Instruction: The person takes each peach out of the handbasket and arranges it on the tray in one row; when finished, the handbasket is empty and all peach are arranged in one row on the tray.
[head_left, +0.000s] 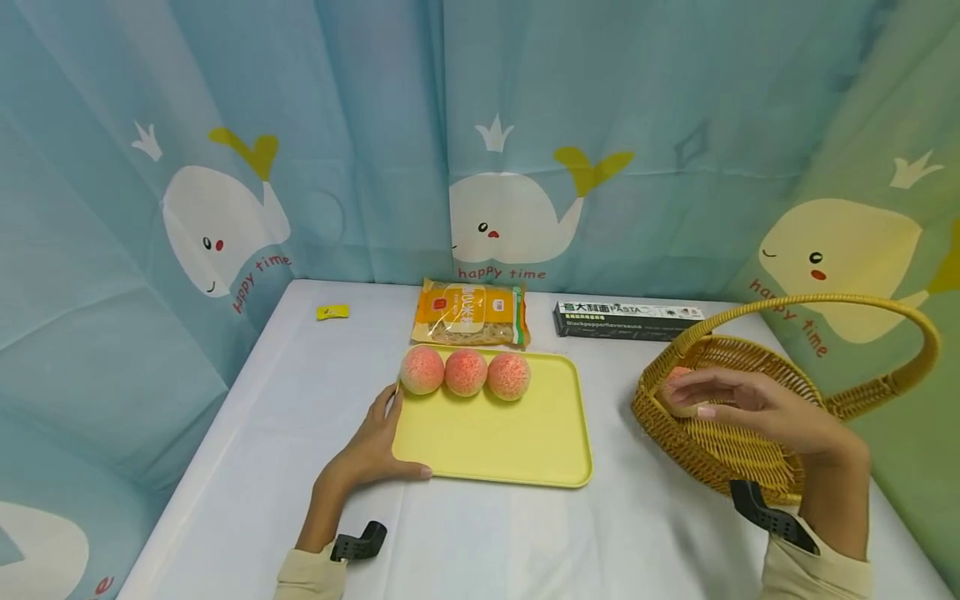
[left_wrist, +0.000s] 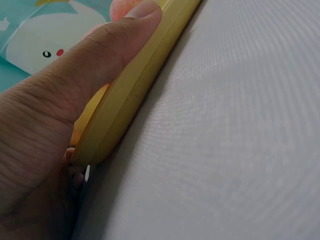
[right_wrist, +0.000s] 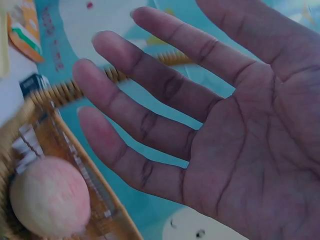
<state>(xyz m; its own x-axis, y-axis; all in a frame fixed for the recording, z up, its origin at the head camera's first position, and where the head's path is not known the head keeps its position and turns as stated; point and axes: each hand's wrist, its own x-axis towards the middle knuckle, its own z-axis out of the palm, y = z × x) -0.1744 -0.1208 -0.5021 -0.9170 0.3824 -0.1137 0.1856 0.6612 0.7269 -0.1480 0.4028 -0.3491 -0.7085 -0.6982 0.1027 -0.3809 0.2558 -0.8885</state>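
Observation:
A yellow tray [head_left: 495, 442] holds three peaches [head_left: 466, 372] in a row along its far side. My left hand [head_left: 382, 442] grips the tray's near left corner, with the thumb along the front rim and the fingers at the left side. In the left wrist view the thumb [left_wrist: 110, 50] lies over the tray rim [left_wrist: 125, 95]. On the right, my right hand [head_left: 765, 408] is over the wicker basket [head_left: 720, 475], fingers spread and palm bare. Another peach [right_wrist: 50, 197] lies inside the basket, apart from the fingers in the right wrist view.
Behind the tray lies an orange food packet [head_left: 470, 314], with a dark pasta box [head_left: 628, 322] to its right. A small yellow packet [head_left: 332, 312] is at the far left. The basket's tall handle [head_left: 810, 298] arches above it. A printed curtain [head_left: 375, 167] hangs around the table.

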